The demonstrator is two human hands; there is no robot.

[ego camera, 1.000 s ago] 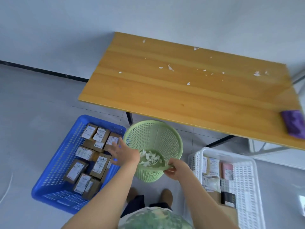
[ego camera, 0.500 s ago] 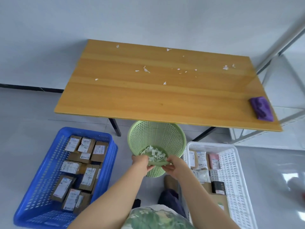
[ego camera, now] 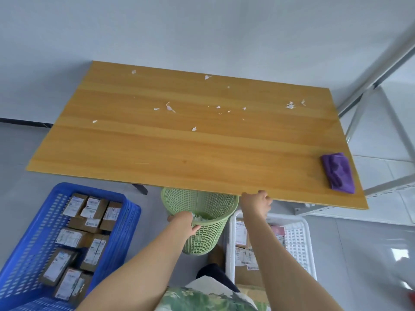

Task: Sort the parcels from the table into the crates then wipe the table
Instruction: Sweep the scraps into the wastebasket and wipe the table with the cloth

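Observation:
My left hand (ego camera: pixel 184 222) grips the near rim of a green mesh wastebasket (ego camera: pixel 202 223), which stands partly under the front edge of the wooden table (ego camera: pixel 179 153) and holds white paper scraps. My right hand (ego camera: pixel 258 202) is off the basket, just below the table's front edge, fingers loosely curled with nothing in them. Several white paper scraps (ego camera: pixel 170 108) lie scattered on the far half of the tabletop. A folded purple cloth (ego camera: pixel 338 172) lies at the table's right front corner. No parcels are on the table.
A blue crate (ego camera: pixel 29 254) full of brown labelled parcels stands on the floor at the left. A white crate (ego camera: pixel 298 241) with mixed parcels stands at the right, partly behind my right arm. A metal shelf frame (ego camera: pixel 368 86) rises beside the table's right end.
My right hand let go of the basket rim and rose to the table's front edge. The basket has moved further under the table. My view has shifted closer and to the right.

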